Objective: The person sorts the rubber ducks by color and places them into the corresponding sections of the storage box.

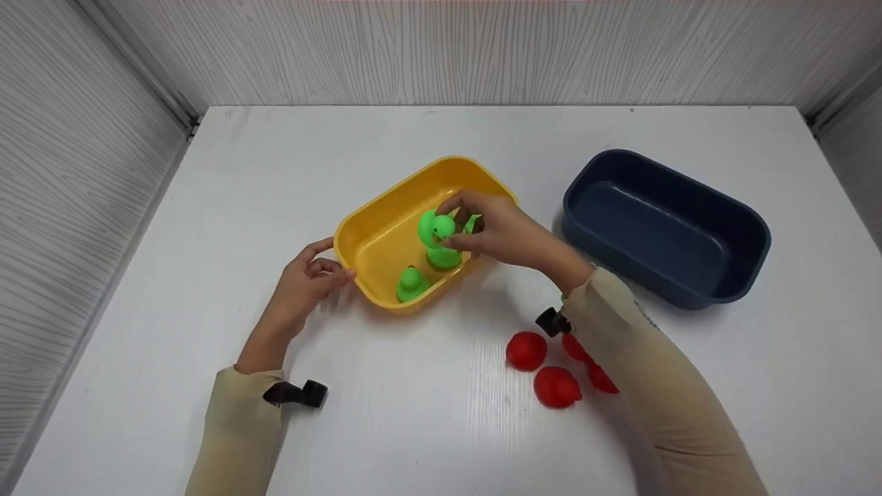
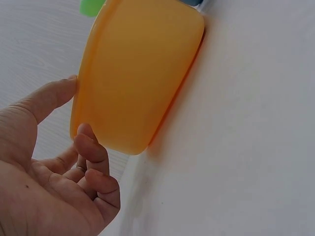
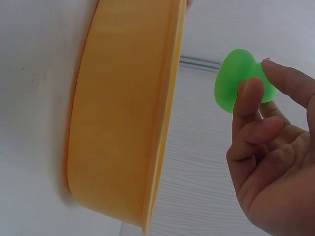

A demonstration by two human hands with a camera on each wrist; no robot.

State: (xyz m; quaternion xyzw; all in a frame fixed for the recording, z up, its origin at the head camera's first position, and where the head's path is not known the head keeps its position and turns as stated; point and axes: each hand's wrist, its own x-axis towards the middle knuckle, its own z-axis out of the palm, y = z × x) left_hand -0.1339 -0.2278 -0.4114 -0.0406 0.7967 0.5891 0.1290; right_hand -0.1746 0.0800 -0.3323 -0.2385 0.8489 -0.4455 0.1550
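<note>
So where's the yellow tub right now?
In the head view, the yellow tub sits near the middle of the white table, left of the navy tub; the left hand touches its left end.

On the white table [image 1: 386,413] — yellow bin [image 1: 377,255], navy bin [image 1: 654,234], red toys [image 1: 526,351].

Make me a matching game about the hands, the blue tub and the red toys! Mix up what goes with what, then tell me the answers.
Things:
1. Left hand
2. Right hand
3. Blue tub
4. Red toys

Where or what:
A. holds a green toy above the yellow tub
B. on the white table, nearer the person than both tubs
C. touches the yellow tub's left end
D. the furthest right of these four

Right pairs: 1-C, 2-A, 3-D, 4-B.
</note>
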